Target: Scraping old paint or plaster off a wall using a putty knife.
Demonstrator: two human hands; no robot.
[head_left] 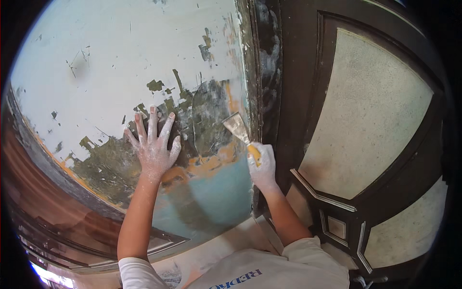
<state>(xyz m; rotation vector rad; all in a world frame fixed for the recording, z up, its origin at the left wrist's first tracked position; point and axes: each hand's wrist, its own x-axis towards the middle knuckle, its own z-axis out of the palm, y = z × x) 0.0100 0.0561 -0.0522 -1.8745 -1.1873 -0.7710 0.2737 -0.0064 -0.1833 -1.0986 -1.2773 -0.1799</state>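
My left hand (155, 147) lies on the wall with its fingers spread, dusted white. It rests over a dark greenish patch where the white coating (115, 53) has come away. In my right hand (263, 168) is a putty knife (237, 126) with a flat, stained metal blade and a yellow handle. The blade points up and left, close to the bared wall surface beside the door frame; whether its edge touches the wall I cannot tell. White dust covers this hand too. Orange patches (211, 163) and a pale turquoise area (224, 192) show below the dark patch.
A dark, worn frame post (252, 72) bounds the wall on the right. Beyond it stands a dark brown door with pale speckled panels (370, 111). Brown glossy woodwork (53, 192) curves along the lower left. A pale ledge (236, 236) runs below the wall.
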